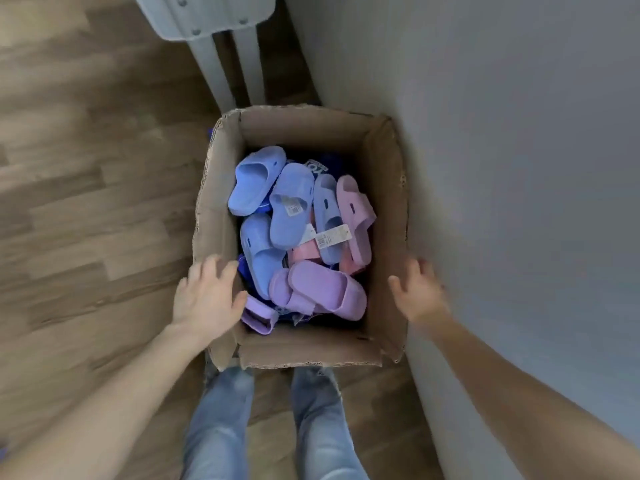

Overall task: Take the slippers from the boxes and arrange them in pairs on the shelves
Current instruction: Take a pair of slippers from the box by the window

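Where box [214, 216] meets wall [512, 161], white legs [216, 76] stand beyond

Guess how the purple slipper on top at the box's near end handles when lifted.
The purple slipper: thick moulded sole and strap suggest foam, so probably light and only slightly bendy. Matte surface, likely not slippery. It lies on top, nothing over it, so it should lift free.

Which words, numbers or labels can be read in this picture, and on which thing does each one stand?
No text can be read with certainty.
Blue packet in the cardboard box: white letters, partly hidden, unreadable.
White tag on a blue slipper: print too small.
Long white tag to its right: barcode, blurred.
Dark strap marks: too small.
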